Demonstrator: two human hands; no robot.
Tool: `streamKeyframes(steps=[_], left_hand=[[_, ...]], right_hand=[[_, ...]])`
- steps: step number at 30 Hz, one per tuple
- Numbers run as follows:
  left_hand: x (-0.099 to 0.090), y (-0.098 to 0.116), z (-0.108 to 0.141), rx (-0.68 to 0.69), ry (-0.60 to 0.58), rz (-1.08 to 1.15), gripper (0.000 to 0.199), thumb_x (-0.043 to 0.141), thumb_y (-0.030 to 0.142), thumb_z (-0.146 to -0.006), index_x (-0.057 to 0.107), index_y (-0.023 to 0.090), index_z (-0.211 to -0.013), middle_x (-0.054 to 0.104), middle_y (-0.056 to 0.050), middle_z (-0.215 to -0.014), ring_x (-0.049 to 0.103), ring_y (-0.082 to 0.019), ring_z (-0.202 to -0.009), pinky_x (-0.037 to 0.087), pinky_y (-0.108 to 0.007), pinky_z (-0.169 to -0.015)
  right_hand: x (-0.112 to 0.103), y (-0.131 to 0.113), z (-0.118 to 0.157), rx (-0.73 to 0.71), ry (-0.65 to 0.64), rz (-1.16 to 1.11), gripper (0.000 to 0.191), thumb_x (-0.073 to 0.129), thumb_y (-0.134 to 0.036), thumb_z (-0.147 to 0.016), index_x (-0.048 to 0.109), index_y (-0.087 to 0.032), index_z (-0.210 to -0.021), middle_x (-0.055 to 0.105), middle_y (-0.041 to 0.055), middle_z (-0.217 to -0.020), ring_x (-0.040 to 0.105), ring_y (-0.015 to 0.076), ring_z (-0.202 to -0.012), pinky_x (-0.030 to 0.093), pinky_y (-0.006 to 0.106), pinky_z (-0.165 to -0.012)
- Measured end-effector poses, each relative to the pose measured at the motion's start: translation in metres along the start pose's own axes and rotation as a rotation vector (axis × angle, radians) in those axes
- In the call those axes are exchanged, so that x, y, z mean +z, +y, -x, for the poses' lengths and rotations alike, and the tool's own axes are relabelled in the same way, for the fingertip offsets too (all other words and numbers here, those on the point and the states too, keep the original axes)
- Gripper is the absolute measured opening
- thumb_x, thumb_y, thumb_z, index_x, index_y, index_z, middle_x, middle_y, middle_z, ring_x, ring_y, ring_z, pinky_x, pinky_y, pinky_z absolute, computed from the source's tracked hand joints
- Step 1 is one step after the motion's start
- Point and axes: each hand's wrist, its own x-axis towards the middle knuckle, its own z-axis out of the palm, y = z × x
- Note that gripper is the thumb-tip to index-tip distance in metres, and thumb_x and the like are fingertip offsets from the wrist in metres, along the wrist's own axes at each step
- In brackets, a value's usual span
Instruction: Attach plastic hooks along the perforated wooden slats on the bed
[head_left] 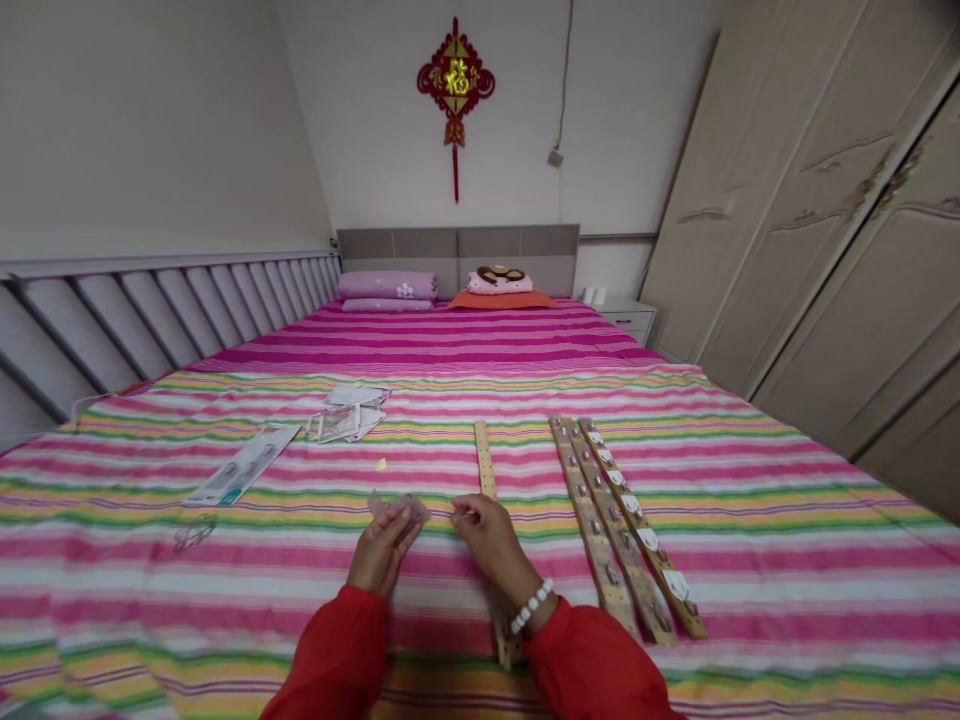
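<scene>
My left hand [385, 545] pinches a small clear plastic bag [412, 508] above the striped bedspread. To its right, my right hand [484, 525] has its thumb and fingers pressed together; whatever they may hold is too small to make out. Under that hand and wrist lies a narrow wooden strip with holes [484, 455], partly hidden. Farther right, three wooden strips lie side by side, two with metal pieces [589, 495] and the outer one with white tags [649, 540].
Flat packages [349, 413] and a long blister pack [247, 465] lie at the left, with a thin wire bundle [195, 533] nearby. A small yellow scrap [381, 464] is beyond my left hand. Folded bedding [387, 286] sits by the headboard; a wardrobe [810, 220] stands right.
</scene>
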Motion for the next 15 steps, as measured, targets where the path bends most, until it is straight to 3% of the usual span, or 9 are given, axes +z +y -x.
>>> streamKeyframes(steps=[4, 8, 12, 15], left_hand=[[0.002, -0.002, 0.006, -0.017, -0.030, -0.046, 0.024, 0.077, 0.018, -0.061, 0.066, 0.015, -0.082, 0.072, -0.004, -0.081, 0.069, -0.014, -0.077, 0.055, -0.026, -0.077], [0.003, -0.003, 0.015, -0.027, -0.041, -0.067, 0.027, 0.081, 0.023, -0.055, 0.064, 0.017, -0.076, 0.072, -0.004, -0.087, 0.068, -0.015, -0.081, 0.054, -0.027, -0.077], [0.008, 0.000, 0.023, -0.003, -0.095, -0.112, 0.035, 0.082, 0.026, -0.052, 0.066, 0.018, -0.082, 0.069, -0.005, -0.108, 0.066, -0.017, -0.093, 0.052, -0.028, -0.081], [0.015, 0.001, 0.026, 0.007, -0.075, -0.092, 0.035, 0.078, 0.031, -0.057, 0.068, 0.018, -0.088, 0.068, -0.006, -0.109, 0.064, -0.017, -0.094, 0.052, -0.025, -0.076]], right_hand=[[0.026, -0.005, -0.004, -0.037, -0.071, 0.095, 0.031, 0.055, -0.011, -0.070, 0.073, -0.019, -0.094, 0.072, 0.0064, -0.085, 0.064, 0.0196, -0.078, 0.050, 0.030, -0.074], [0.036, 0.001, -0.002, -0.034, -0.109, 0.013, 0.029, 0.051, -0.010, -0.072, 0.075, -0.020, -0.086, 0.074, 0.0051, -0.082, 0.065, 0.0200, -0.079, 0.050, 0.030, -0.073], [0.027, 0.002, 0.003, 0.044, -0.069, -0.116, 0.022, 0.052, -0.012, -0.071, 0.073, -0.018, -0.076, 0.073, 0.0033, -0.072, 0.065, 0.0191, -0.070, 0.051, 0.029, -0.066], [0.011, -0.007, 0.009, -0.031, 0.020, -0.155, 0.019, 0.054, -0.016, -0.074, 0.072, -0.018, -0.079, 0.072, 0.0045, -0.077, 0.065, 0.0192, -0.074, 0.051, 0.030, -0.069]])
